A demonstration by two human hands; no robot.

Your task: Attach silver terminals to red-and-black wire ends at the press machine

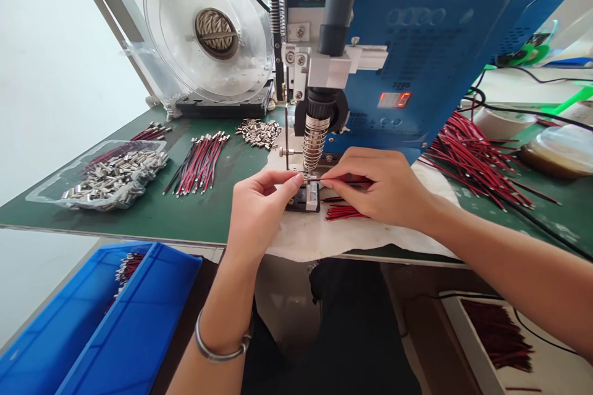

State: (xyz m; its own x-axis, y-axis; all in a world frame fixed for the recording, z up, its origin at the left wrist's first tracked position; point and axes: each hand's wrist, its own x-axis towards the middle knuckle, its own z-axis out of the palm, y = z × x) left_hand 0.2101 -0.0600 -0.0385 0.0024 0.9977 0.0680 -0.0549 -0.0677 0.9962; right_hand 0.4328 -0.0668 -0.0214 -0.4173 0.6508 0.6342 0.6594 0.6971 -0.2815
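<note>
My left hand [259, 210] pinches a small metal terminal [306, 178] between thumb and forefinger, just below the machine's coiled tip [315, 142]. My right hand [384, 188] pinches a thin red wire [317, 179] and holds its end against that terminal. Both meet above a small metal fixture block [308, 197] on a white cloth [301, 234]. A few more red wires [343, 213] lie on the cloth under my right hand.
A blue machine [417, 49] with red digits stands behind. On the green bench [152, 216] are a clear tray of metal terminals [106, 176], finished wires [199, 163], loose terminals [259, 133] and a wire pile [477, 160]. A blue bin [106, 327] sits below left.
</note>
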